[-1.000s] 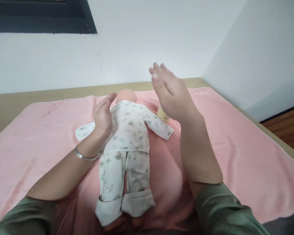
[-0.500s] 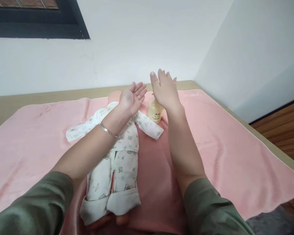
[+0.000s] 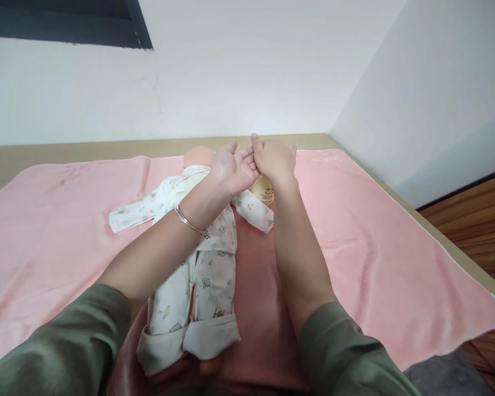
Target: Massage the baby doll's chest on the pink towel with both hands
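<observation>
A doll in white printed clothes [image 3: 214, 280] lies on a pink cloth [image 3: 355, 220], its head [image 3: 198, 157] toward the wall. Above its chest, my left hand [image 3: 236, 168] is palm up with fingers apart and holds nothing; a silver bangle circles that wrist. My right hand [image 3: 275, 157] is palm down at the left fingertips, over the top of a bottle of yellowish liquid [image 3: 263, 191]. The right thumb and little finger stick out; its other fingers are mostly hidden. The hand covers the bottle's upper part.
A white wall [image 3: 239, 71] rises behind the table's wooden edge [image 3: 148, 144], with a dark frame [image 3: 86, 22] at upper left. Wood-grained furniture [image 3: 470, 220] stands at the right. The doll's sleeves spread to both sides on the cloth.
My right hand has come down and left onto the left fingertips, its fingers now bent downward. My left hand has shifted slightly right. The view has tilted slightly down.
</observation>
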`<state>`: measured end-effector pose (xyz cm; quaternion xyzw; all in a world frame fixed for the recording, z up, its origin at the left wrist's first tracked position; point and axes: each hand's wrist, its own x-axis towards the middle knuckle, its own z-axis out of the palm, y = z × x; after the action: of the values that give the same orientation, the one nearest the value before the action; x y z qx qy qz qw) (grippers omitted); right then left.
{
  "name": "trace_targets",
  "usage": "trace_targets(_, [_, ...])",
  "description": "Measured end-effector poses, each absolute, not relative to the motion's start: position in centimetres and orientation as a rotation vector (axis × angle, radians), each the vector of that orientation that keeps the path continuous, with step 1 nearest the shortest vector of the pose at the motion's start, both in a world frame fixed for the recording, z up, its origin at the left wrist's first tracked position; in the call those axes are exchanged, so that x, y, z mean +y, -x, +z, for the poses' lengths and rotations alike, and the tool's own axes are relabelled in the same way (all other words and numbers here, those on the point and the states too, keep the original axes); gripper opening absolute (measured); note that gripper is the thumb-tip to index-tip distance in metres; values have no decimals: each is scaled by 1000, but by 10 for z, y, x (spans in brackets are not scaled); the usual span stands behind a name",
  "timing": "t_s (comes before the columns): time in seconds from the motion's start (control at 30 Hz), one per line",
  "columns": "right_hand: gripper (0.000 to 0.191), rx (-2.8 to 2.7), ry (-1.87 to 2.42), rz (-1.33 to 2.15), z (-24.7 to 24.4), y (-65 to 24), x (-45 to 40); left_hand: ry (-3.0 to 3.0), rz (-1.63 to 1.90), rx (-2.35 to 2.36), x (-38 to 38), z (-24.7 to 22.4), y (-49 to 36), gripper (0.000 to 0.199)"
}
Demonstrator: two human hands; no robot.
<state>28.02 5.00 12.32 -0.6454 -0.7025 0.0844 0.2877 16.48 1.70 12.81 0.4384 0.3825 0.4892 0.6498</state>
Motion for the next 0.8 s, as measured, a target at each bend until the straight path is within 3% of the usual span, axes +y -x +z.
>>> trace_targets(0.23, [93, -1796, 1845, 254, 130, -276, 50, -1091, 1150, 852, -2, 148, -96, 66])
trace_targets(0.43, [81, -1768, 1894, 213, 130, -274, 52, -1339, 1209, 913, -34, 159, -27, 53])
trace_targets(0.6, [66, -1790, 1926, 134, 129, -275, 54, -1049, 1288, 946, -59, 177, -18, 67])
trace_targets(0.8, [50, -1820, 1916, 101, 129, -281, 50, -948, 1323, 941, -69, 190, -7, 70])
